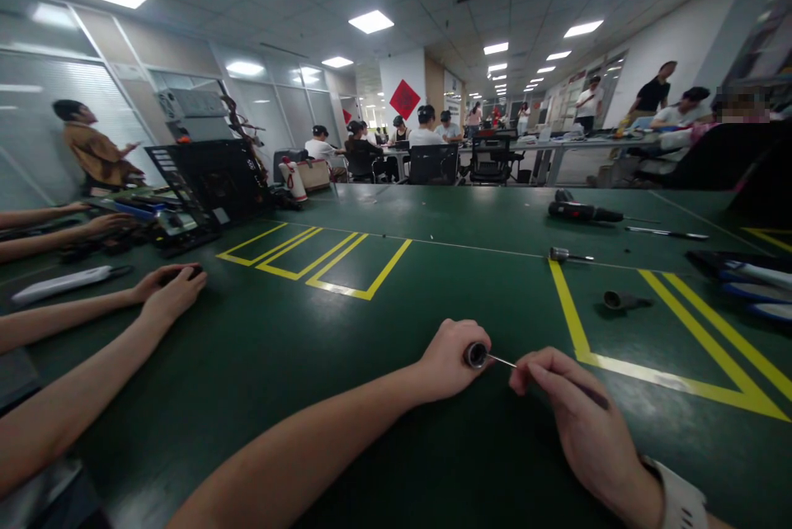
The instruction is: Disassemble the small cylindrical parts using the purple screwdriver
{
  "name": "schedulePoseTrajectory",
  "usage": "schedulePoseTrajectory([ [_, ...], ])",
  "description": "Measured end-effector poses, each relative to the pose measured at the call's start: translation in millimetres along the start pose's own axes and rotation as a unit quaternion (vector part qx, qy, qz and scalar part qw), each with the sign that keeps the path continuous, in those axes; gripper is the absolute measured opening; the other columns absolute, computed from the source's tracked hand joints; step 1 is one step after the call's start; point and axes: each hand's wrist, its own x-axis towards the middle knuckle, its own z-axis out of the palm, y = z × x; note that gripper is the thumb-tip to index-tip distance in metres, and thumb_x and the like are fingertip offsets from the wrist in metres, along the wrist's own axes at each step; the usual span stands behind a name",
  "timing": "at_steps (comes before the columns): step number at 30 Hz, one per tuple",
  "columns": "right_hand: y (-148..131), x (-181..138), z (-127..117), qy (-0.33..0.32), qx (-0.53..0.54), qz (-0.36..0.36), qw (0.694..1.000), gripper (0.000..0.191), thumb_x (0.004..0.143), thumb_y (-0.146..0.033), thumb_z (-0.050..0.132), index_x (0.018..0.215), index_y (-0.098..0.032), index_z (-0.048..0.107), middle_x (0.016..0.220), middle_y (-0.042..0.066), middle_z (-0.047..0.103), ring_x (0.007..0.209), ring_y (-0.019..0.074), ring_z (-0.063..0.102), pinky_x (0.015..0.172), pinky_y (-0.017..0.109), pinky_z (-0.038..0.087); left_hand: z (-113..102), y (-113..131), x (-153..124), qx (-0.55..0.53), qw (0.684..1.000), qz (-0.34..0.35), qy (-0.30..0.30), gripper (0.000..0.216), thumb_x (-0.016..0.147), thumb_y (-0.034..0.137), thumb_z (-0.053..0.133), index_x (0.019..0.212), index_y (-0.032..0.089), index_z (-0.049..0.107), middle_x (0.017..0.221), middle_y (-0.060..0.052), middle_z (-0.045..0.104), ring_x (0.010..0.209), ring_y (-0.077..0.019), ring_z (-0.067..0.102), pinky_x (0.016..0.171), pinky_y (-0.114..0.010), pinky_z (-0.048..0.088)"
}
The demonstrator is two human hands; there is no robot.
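My left hand (454,360) is closed around a dark metal socket (476,355), its round open end turned toward me. Between my hands runs a thin metal rod (502,361), whose far end meets the socket's edge. My right hand (572,405) pinches this slim tool; a dark part of it shows beneath the fingers, and its exact kind is unclear. Beyond my right hand, a second socket (619,299) lies on its side within yellow tape. Farther back rests a socket bit with a shank (566,255).
A black power screwdriver (585,211) and a slim pen-like tool (665,233) lie at the back right. Blue-handled tools (758,291) sit at the right edge. On the left, a co-worker's hands (170,290) hold something dark, near a black computer case (214,182).
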Motion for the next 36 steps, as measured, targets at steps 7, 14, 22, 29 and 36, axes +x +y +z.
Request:
schedulePoseTrajectory([
  [7,-3,0,4,-0.025,-0.026,0.003,0.999,0.021,0.080,-0.034,0.058,0.066,-0.020,0.067,0.068,0.002,0.063,0.072,0.0198,0.056,0.070,0.033,0.039,1,-1,0,0.019,1.000,0.020,-0.003,0.008,0.079,0.021,0.061,0.076,0.017,0.055,0.076,0.002,0.057,0.076,-0.0133,0.054,0.073,-0.027,0.034],
  [14,-7,5,5,0.001,0.102,0.064,0.993,0.018,0.074,-0.031,0.061,0.062,-0.019,0.067,0.064,0.003,0.064,0.067,0.0187,0.056,0.066,0.032,0.042,1,-1,1,-0.006,1.000,0.023,-0.003,0.011,0.078,0.024,0.062,0.074,0.016,0.055,0.075,0.002,0.057,0.073,-0.0130,0.054,0.071,-0.027,0.035],
  [22,-4,1,1,0.002,-0.036,-0.005,0.999,0.022,0.079,-0.033,0.058,0.065,-0.020,0.066,0.067,0.003,0.063,0.070,0.0204,0.056,0.069,0.034,0.041,0,-1,1,0.010,1.000,0.018,-0.019,0.011,0.080,0.026,0.061,0.079,0.016,0.056,0.079,0.001,0.059,0.077,-0.0134,0.055,0.073,-0.027,0.035],
  [29,-9,1,3,-0.010,0.003,0.020,1.000,0.021,0.077,-0.033,0.058,0.065,-0.019,0.067,0.067,0.004,0.064,0.069,0.0209,0.056,0.067,0.034,0.042,-2,0,0,0.002,0.999,0.021,-0.025,0.009,0.078,0.022,0.062,0.077,0.016,0.055,0.078,0.001,0.058,0.078,-0.0138,0.055,0.074,-0.028,0.035],
  [36,-8,5,4,0.004,0.088,0.049,0.995,0.018,0.076,-0.030,0.059,0.063,-0.018,0.066,0.064,0.004,0.063,0.066,0.0198,0.056,0.065,0.033,0.042,-3,2,2,-0.019,0.999,0.013,-0.026,0.012,0.079,0.025,0.062,0.075,0.016,0.055,0.078,0.001,0.058,0.075,-0.0133,0.054,0.074,-0.028,0.036],
])
